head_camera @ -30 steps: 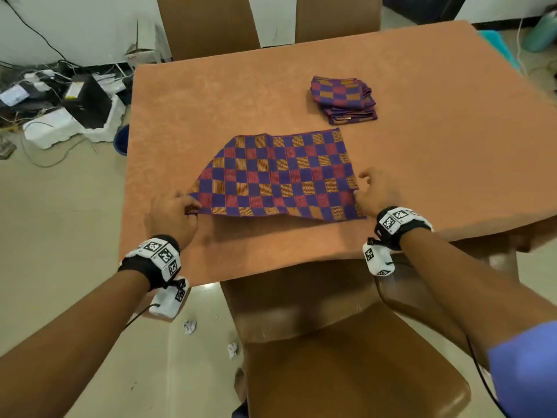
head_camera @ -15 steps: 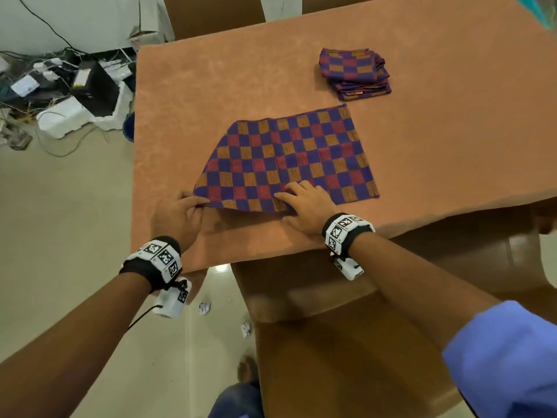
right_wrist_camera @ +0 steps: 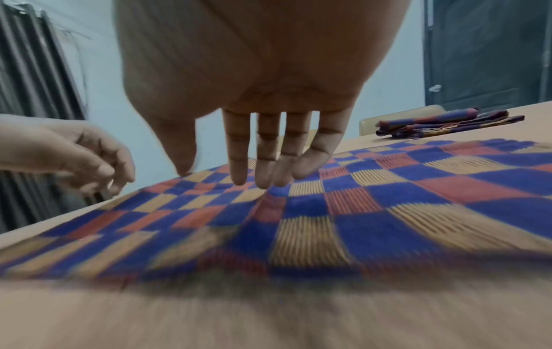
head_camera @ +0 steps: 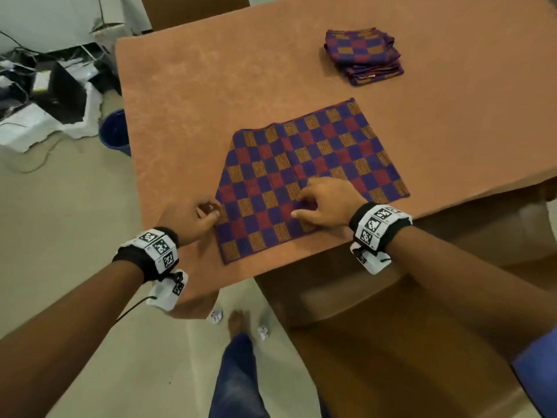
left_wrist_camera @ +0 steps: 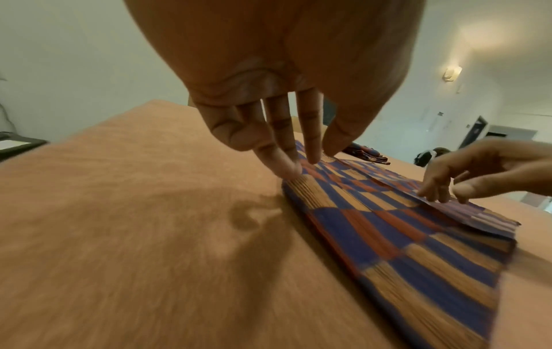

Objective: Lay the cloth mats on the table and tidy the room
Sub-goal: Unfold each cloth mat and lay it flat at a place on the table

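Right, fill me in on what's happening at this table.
A person is spreading a blue, red and orange checked cloth mat on the brown table. The left hand touches the mat's left edge with its fingertips, and the right hand presses straight fingers down on the cloth near the front edge. Part of the mat looks still folded over. A stack of folded checked mats waits further back on the table, and crumpled scraps of white paper lie on the floor.

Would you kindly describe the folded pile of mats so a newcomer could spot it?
Start at the orange-brown table. Beyond the spread checked mat under both hands lies the folded stack of mats. It alone is layered, compact and untouched.
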### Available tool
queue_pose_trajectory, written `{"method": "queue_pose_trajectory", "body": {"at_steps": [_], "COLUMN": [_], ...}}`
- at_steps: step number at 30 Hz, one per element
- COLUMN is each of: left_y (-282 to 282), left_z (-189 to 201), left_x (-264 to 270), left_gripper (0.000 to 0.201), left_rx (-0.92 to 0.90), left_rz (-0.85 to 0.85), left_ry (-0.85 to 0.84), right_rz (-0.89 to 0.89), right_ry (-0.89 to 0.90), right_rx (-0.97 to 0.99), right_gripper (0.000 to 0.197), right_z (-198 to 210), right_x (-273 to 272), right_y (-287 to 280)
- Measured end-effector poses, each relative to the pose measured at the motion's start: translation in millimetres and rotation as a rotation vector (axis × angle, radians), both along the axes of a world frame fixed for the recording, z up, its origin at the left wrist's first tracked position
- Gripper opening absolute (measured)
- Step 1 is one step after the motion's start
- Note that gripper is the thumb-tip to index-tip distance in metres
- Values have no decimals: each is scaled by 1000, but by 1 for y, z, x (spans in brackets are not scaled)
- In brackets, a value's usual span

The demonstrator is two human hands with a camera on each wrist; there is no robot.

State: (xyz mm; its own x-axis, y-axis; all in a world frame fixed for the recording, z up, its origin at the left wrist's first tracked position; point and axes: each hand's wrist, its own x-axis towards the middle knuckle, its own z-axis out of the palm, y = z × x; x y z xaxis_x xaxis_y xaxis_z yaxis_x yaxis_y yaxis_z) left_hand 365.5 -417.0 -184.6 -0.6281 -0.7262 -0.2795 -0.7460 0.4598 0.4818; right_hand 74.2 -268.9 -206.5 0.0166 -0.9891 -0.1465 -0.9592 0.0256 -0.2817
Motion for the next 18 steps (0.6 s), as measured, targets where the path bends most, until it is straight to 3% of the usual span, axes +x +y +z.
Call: {"method": "queue_pose_trajectory", "body": {"at_steps": [4,10,15,18], "left_y": [-56,-126,-150,-157], "left_z": [-6,-9,-6,-8], "left_x": [-22,-60,-100,-121], "left_gripper": [22,49,48,60], "left_rx": [8,84,160,375], "left_rz": [-132,-270,-362,-287], "left_ry": [-14,0,33,77], "right_rz": [-208,-359,-377,-378], "right_ry": [-26,-45,80,117], "right_rx": [1,94,231,249], "right_gripper": [34,54,60,60], "right_z": [11,4,-5,-8], "right_x": [6,15,16,18], "right_y": [-54,-130,-138,-134]}}
